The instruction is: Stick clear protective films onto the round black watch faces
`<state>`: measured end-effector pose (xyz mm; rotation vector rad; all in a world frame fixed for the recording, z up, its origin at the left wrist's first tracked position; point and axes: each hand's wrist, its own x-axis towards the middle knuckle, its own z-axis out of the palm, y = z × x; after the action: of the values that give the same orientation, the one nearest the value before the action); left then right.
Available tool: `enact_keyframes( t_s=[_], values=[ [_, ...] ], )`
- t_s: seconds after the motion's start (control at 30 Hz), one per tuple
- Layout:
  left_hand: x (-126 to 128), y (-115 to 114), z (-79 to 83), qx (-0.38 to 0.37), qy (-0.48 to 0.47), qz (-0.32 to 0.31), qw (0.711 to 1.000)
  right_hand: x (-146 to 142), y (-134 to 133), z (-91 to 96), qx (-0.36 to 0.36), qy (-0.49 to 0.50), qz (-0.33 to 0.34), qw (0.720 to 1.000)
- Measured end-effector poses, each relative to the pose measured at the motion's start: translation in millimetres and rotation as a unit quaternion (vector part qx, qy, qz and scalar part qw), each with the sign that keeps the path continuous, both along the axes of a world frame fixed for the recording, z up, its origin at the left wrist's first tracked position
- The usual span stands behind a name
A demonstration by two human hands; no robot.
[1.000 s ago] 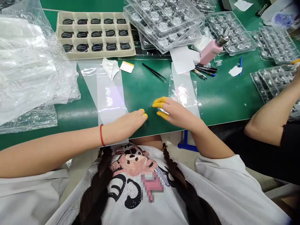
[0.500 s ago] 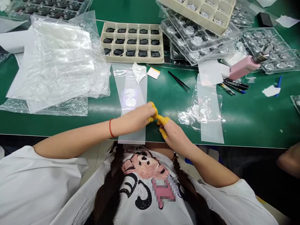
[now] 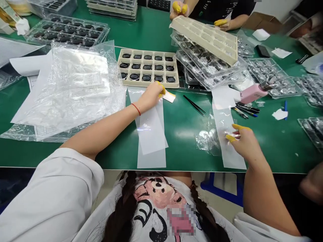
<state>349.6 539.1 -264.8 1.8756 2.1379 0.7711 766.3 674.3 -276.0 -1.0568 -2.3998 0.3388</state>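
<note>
Head view: left hand (image 3: 151,95), loosely curled and holding nothing visible, rests on a frosted film strip (image 3: 150,131) below the tray (image 3: 174,82); right hand (image 3: 246,141), half open, touches a clear sleeve (image 3: 223,134) right of it, silver discs (image 3: 207,139) already inside.

Bright even overhead light, faint shadows, glare on the plastic sleeve (image 3: 222,121), wide-angle bowing at edges, corners perhaps soft

Hand passage runs along the green bench mat (image 3: 181,144) between the left film strip (image 3: 151,134) and right film strip (image 3: 233,151). Tweezers (image 3: 194,105) lie across its far end; stacked blister trays (image 3: 209,67) block beyond them.
</note>
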Motion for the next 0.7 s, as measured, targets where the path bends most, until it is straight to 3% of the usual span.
enact_keyframes(
  t_s=[0.07,0.13,0.2,0.27,0.37,0.5,0.6,0.7],
  values=[
    [19,-4,9.4,0.016,-0.006,-0.053,0.998,-10,-2,8.5,0.02,-0.009,-0.055,0.998],
    [36,-15,15.7,-0.003,-0.014,-0.136,0.991,-32,-12,25.9,0.029,-0.01,-0.06,0.998],
    [44,-31,16.8,-0.028,-0.022,-0.17,0.985,-66,-25,42.6,0.02,-0.015,0.009,1.0],
    [40,-52,13.0,-0.03,-0.027,-0.15,0.988,-106,-37,49.3,0.006,-0.033,0.111,0.993],
    [22,-91,1.9,-0.036,-0.012,-0.098,0.994,-166,-54,33.8,0.001,-0.064,0.173,0.983],
    [6,-139,-15.5,-0.071,0.005,-0.085,0.994,-222,-69,1.9,0.011,-0.172,0.146,0.974],
    [3,-158,-26.4,-0.056,0.008,-0.09,0.994,-228,-61,11.2,0.011,-0.179,0.152,0.972],
    [1,-163,-34.1,-0.029,0.022,-0.107,0.994,-190,-16,53.0,0.063,-0.116,0.092,0.987]
  ],
)
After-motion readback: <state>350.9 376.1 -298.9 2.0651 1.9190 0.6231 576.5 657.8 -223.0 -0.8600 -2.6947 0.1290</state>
